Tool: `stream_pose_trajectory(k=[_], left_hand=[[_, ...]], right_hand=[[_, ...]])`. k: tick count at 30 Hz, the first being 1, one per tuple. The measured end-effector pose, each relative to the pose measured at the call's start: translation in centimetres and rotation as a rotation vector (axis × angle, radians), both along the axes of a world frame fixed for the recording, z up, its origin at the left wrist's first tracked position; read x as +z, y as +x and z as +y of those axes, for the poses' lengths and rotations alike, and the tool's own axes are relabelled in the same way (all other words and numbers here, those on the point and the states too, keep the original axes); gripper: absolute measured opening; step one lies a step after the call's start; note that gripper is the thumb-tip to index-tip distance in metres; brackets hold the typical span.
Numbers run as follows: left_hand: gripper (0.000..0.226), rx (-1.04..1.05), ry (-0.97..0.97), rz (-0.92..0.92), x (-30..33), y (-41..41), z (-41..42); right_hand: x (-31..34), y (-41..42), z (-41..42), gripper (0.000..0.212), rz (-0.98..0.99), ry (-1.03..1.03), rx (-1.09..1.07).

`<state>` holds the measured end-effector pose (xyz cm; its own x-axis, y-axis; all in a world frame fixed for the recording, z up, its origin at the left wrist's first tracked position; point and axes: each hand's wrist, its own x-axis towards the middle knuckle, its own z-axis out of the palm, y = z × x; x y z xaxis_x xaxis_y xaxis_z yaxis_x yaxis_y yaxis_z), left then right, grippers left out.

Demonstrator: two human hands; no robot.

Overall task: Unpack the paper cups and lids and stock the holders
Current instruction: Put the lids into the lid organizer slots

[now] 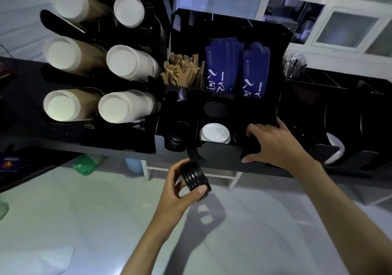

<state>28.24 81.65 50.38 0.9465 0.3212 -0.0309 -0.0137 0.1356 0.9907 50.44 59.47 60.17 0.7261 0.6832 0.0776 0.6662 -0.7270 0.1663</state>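
Note:
My left hand [182, 187] grips a short stack of black lids [195, 178] below the counter's front edge. My right hand [273, 145] grips another stack of black lids [251, 147] at the right front slot of the black lid holder [239, 109]. White lids [215, 133] fill the middle front slot, and black lids [214, 109] lie in the slot behind it. More black lids [177, 139] stick out of the left front slot. Six rows of paper cups [125, 107] lie bottoms-out in the cup rack [89, 126] at the left.
Behind the lid slots stand wooden stirrers [182, 71] and blue sleeves [237, 66]. Wrapped straws [293, 64] sit at the right, beside another black dispenser [350, 139]. The black counter [127, 153] runs across; pale floor lies below with a green bag [87, 164] under the counter.

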Motion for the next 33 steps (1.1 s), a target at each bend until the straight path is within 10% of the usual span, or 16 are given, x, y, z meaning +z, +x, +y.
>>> stream_pose_trajectory(k=[9, 25, 33], left_hand=[[0.080, -0.040, -0.029, 0.067, -1.8, 0.8, -0.6], [0.069, 0.079, 0.011, -0.047, 1.0, -2.3, -1.7], [0.070, 0.074, 0.157, -0.132, 3.1, -3.8, -1.2]], right_hand=[[1.0, -0.1, -0.4, 0.053, 0.185, 0.159, 0.052], [-4.0, -2.9, -1.2, 0.028, -0.277, 0.311, 0.073], [-2.2, -7.9, -0.2, 0.023, -0.151, 0.563, -0.079]])
